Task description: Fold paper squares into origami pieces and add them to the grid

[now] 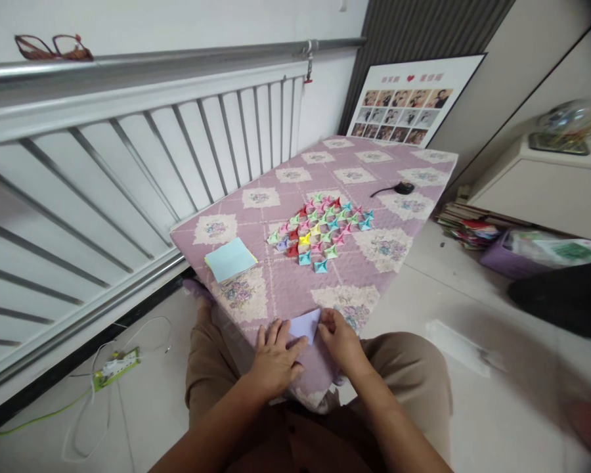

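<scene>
A sheet of lavender origami paper (307, 323), folded to a point at its upper right, lies on the near end of the table. My left hand (276, 360) rests over its left part with the fingers spread. At the right edge, my right hand (341, 340) pinches the paper between thumb and fingers. Farther up the cloth stand many small folded paper pieces (320, 230) in rows, coloured green, pink, red, blue and yellow. To the left sits a stack of square paper (231, 260), light blue on top with yellow showing beneath.
The floral tablecloth (285, 276) covers a narrow table beside a white radiator (142, 171). A black cabled device (404, 188) lies at the far right. Glasses (54, 49) rest on the pipe. A power strip (117, 368) is on the floor at left, a purple bin (502, 256) at right.
</scene>
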The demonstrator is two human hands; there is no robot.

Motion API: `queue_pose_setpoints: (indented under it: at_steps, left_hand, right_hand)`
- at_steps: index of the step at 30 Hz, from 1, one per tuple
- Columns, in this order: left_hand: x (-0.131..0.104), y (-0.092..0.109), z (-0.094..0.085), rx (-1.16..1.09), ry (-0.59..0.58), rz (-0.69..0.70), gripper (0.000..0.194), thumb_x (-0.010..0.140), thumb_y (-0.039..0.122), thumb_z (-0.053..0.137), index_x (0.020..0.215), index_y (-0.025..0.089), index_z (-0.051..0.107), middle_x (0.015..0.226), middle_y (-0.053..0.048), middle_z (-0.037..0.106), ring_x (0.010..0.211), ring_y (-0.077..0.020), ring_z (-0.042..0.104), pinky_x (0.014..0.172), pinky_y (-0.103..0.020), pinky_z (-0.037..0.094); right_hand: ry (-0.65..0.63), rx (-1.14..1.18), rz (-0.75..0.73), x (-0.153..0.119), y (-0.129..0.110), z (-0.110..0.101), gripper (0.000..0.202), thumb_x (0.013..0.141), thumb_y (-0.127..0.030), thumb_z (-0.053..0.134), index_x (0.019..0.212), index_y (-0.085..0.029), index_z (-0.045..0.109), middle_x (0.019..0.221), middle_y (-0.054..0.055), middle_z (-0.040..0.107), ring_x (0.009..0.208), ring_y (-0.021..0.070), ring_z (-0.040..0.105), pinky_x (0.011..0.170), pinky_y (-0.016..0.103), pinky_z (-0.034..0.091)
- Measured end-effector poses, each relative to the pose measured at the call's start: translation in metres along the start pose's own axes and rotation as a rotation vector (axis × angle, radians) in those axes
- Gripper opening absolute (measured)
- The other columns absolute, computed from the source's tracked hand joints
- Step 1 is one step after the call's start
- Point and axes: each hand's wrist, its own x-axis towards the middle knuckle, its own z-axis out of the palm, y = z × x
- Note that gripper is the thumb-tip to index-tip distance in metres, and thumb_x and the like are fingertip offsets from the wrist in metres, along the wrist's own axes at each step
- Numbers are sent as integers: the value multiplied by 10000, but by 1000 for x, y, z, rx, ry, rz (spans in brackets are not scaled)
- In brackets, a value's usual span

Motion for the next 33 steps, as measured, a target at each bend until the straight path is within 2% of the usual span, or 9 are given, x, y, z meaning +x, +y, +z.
queue_pose_setpoints:
  at_steps: [6, 12, 16, 19, 24, 28, 30, 31, 33]
  left_hand:
    - [-3, -1, 2, -16, 27, 5, 598, 848, 515, 542, 1408, 437, 345, 1567, -51, 175, 1429, -332, 102, 1101, -628, 22]
    - [-5, -2, 8, -14, 97, 32, 594, 854, 500, 543, 1410, 421, 349, 1557, -65, 203, 1423, -338, 127, 1091, -648, 44]
    - [-7, -3, 12, -9, 150, 51, 652, 864, 491, 520, 1455, 368, 272, 1551, -89, 224, 1425, -321, 142, 1097, -645, 58]
    - [-8, -3, 14, -5, 183, 60, 695, 870, 467, 507, 1481, 312, 214, 1549, -94, 236, 1424, -308, 152, 1112, -627, 62]
    - [-11, -5, 18, -65, 271, 75, 686, 850, 372, 543, 1468, 280, 258, 1536, -79, 272, 1417, -296, 176, 1131, -604, 55]
    - [-13, -3, 23, -302, 469, -10, 649, 811, 217, 542, 1425, 204, 333, 1506, -108, 306, 1395, -265, 237, 1148, -497, 179]
    - [-13, 2, 24, -536, 564, -122, 597, 803, 175, 517, 1383, 181, 372, 1440, -123, 390, 1307, -244, 377, 1089, -434, 316]
    - [-13, 5, 24, -670, 581, -186, 564, 803, 170, 511, 1355, 181, 395, 1385, -122, 449, 1215, -227, 466, 1032, -403, 381]
    - [-11, 14, 20, -948, 528, -294, 474, 806, 190, 523, 1276, 190, 464, 1237, -97, 562, 965, -177, 582, 871, -333, 470]
  right_hand:
    - [37, 53, 46, 5, -4, 3, 432, 713, -214, 586, 1134, -179, 495, 902, 43, 682, 754, 173, 672, 753, 315, 515]
    - [35, 29, 17, 7, -2, 7, 469, 712, -216, 586, 1163, -151, 477, 649, -23, 647, 608, 180, 634, 618, 299, 475]
    - [-18, 21, -21, -2, -7, 12, 459, 717, -230, 584, 1158, -154, 481, 532, -67, 583, 471, 164, 569, 495, 267, 414]
    - [-18, -1, -68, -12, -10, 19, 496, 702, -232, 600, 1175, -150, 477, 544, -65, 581, 480, 162, 564, 496, 262, 406]
    - [36, -28, -109, -23, -13, 25, 540, 715, -230, 573, 1234, -146, 449, 622, -34, 606, 549, 173, 585, 549, 276, 428]
    - [48, 93, -118, -27, -14, 21, 547, 748, -261, 549, 1263, -141, 409, 624, -38, 592, 565, 181, 580, 582, 298, 453]
    - [68, 170, -101, -31, -13, 21, 567, 764, -290, 556, 1279, -129, 384, 611, -43, 579, 569, 185, 575, 595, 308, 464]
    - [80, 206, -89, -34, -13, 22, 586, 772, -312, 562, 1292, -123, 368, 605, -47, 573, 569, 186, 573, 594, 310, 467]
    - [90, 283, -80, -40, -13, 26, 631, 789, -366, 574, 1320, -124, 335, 634, -38, 591, 598, 188, 587, 606, 311, 480]
